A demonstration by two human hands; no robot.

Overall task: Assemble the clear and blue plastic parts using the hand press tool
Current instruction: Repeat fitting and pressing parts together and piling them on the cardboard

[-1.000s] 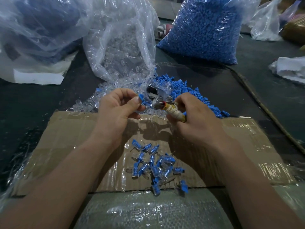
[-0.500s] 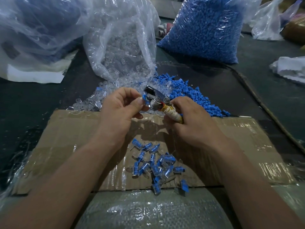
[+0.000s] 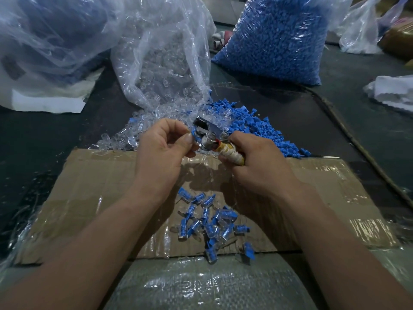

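Observation:
My left hand (image 3: 163, 144) pinches a small blue and clear part (image 3: 194, 132) between thumb and fingertips, right at the metal jaw of the hand press tool (image 3: 209, 135). My right hand (image 3: 257, 162) grips the tool's tape-wrapped handle (image 3: 230, 153). Behind the hands lie a pile of loose clear parts (image 3: 138, 135) and a pile of loose blue parts (image 3: 257, 126). Several assembled blue-and-clear pieces (image 3: 210, 222) are scattered on the taped cardboard sheet (image 3: 93, 193) under my wrists.
An open clear bag of clear parts (image 3: 165, 59) stands behind the piles, and a full bag of blue parts (image 3: 277, 36) at the back right. A large crumpled plastic bag (image 3: 49, 41) fills the far left. White cloth (image 3: 393, 90) lies at the right edge.
The tool's jaw has risen and tilted toward my left hand. The blue part in my left fingers has come up against the jaw. Both hands shifted slightly upward.

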